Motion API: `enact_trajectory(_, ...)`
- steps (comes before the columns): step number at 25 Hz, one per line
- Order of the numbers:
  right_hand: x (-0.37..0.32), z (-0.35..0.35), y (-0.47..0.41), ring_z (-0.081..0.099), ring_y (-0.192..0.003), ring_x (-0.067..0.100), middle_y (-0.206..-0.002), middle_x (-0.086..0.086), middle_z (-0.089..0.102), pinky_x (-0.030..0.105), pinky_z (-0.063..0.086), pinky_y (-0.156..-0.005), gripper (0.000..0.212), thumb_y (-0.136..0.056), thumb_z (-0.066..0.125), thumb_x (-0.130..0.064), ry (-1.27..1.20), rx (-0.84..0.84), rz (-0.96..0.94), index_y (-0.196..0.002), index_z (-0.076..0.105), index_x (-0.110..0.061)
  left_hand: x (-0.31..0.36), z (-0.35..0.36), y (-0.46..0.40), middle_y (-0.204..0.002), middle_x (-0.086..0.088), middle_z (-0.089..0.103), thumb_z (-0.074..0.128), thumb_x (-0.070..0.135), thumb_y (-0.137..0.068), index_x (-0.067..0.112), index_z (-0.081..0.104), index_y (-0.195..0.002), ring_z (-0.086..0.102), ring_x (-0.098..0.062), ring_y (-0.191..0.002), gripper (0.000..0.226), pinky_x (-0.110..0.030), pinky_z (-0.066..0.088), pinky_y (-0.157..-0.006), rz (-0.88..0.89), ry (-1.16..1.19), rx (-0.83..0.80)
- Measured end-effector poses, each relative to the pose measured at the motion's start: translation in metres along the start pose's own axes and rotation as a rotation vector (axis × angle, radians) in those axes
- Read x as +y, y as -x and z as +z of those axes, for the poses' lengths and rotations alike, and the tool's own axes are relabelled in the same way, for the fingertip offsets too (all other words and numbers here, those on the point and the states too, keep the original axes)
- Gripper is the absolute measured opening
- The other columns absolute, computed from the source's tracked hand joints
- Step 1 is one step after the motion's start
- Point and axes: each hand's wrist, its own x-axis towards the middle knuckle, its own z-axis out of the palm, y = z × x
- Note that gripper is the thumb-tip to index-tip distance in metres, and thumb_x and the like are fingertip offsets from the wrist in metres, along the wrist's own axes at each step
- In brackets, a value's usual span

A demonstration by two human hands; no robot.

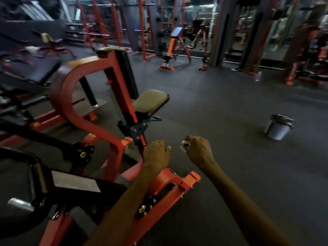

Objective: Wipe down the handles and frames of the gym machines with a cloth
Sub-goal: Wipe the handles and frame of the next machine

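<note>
A red-framed gym machine [74, 110] with a tan seat pad [150, 100] fills the left half of the view. My right hand [198, 150] is balled around a small white cloth [184, 145], of which only a scrap shows at the knuckles; it hovers above the floor, right of the frame. My left hand [156, 153] is stretched out over the machine's lower red upright, beside the black seat bracket [136, 128], fingers bent downward and thumb out. Whether it touches the frame is unclear. Blur softens the picture.
A grey bucket [278, 126] with a dark liner stands on the dark rubber floor [221, 103] to the right. A red base bar [177, 185] juts out below my arms. More red racks and a bench [170, 48] line the far wall.
</note>
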Motion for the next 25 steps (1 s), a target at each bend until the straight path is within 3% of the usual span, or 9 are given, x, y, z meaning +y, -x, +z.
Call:
enact_trajectory(5,-0.002,0.039,-0.094,0.066,-0.081,0.031,-0.086,0.012,0.071,0.030,0.045,-0.064,0.010,-0.083,0.061,-0.013,-0.148,-0.150,-0.219,-0.084,0.069,-0.008,-0.023,-0.012,-0.047,-0.121,-0.007,0.062,0.047,0.033,-0.097,0.014,0.061,-0.118,0.057,-0.027,-0.113,0.032,-0.035,0.043,-0.092,-0.252,0.004,0.158)
enact_trajectory(8,-0.025,0.067,-0.143,0.065,-0.081,0.032,-0.086,0.013,0.070,0.037,0.051,-0.064,0.011,-0.085,0.059,-0.013,-0.286,-0.243,-0.329,-0.086,0.067,-0.005,-0.044,-0.029,-0.074,-0.117,-0.007,0.064,0.049,0.033,-0.096,0.014,0.061,-0.119,0.058,-0.027,-0.109,0.032,-0.035,0.043,-0.089,-0.348,0.023,0.314)
enact_trajectory(12,-0.078,0.104,-0.203,0.065,-0.082,0.034,-0.081,0.017,0.069,0.038,0.048,-0.060,0.011,-0.081,0.060,-0.007,-0.473,-0.318,-0.415,-0.073,0.057,0.000,-0.085,-0.070,-0.113,-0.128,-0.012,0.060,0.054,0.025,-0.096,0.007,0.058,-0.127,0.054,-0.031,-0.119,0.036,-0.036,0.039,-0.098,-0.421,-0.006,0.547)
enact_trajectory(16,-0.118,0.136,-0.250,0.059,-0.065,0.027,-0.069,0.015,0.061,0.025,0.036,-0.050,0.012,-0.083,0.055,0.004,-0.690,-0.314,-0.315,-0.072,0.052,0.000,-0.156,-0.115,-0.160,-0.135,-0.015,0.055,0.057,0.021,-0.095,0.005,0.057,-0.128,0.046,-0.033,-0.130,0.037,-0.043,0.037,-0.106,-0.425,-0.103,0.756)
enact_trajectory(17,-0.124,0.144,-0.257,0.054,-0.061,0.022,-0.066,0.011,0.057,0.016,0.033,-0.047,0.012,-0.083,0.055,0.005,-0.732,-0.303,-0.286,-0.073,0.052,0.001,-0.175,-0.125,-0.172,-0.136,-0.016,0.054,0.057,0.020,-0.094,0.005,0.058,-0.128,0.046,-0.034,-0.130,0.037,-0.044,0.038,-0.105,-0.420,-0.139,0.805)
enact_trajectory(20,-0.147,0.181,-0.288,0.047,-0.059,0.013,-0.062,-0.001,0.051,0.011,0.033,-0.046,0.021,-0.086,0.053,0.000,-0.861,-0.381,-0.099,-0.067,0.048,-0.009,-0.227,-0.159,-0.212,-0.141,-0.016,0.049,0.047,0.026,-0.096,0.006,0.056,-0.130,0.045,-0.034,-0.132,0.040,-0.045,0.039,-0.105,-0.384,-0.246,0.833)
enact_trajectory(22,-0.160,0.221,-0.314,0.054,-0.064,0.017,-0.064,-0.003,0.055,0.020,0.044,-0.054,0.023,-0.084,0.056,-0.007,-0.957,-0.465,0.027,-0.064,0.050,-0.017,-0.258,-0.179,-0.240,-0.145,-0.016,0.045,0.035,0.033,-0.098,0.006,0.052,-0.134,0.041,-0.033,-0.135,0.048,-0.045,0.036,-0.108,-0.337,-0.334,0.776)
enact_trajectory(25,-0.176,0.276,-0.340,0.066,-0.073,0.024,-0.072,0.003,0.069,0.042,0.055,-0.069,0.017,-0.082,0.058,-0.019,-1.040,-0.645,0.187,-0.071,0.067,-0.009,-0.298,-0.188,-0.273,-0.145,-0.016,0.045,0.033,0.033,-0.100,0.007,0.047,-0.138,0.043,-0.033,-0.133,0.048,-0.050,0.039,-0.107,-0.242,-0.386,0.751)
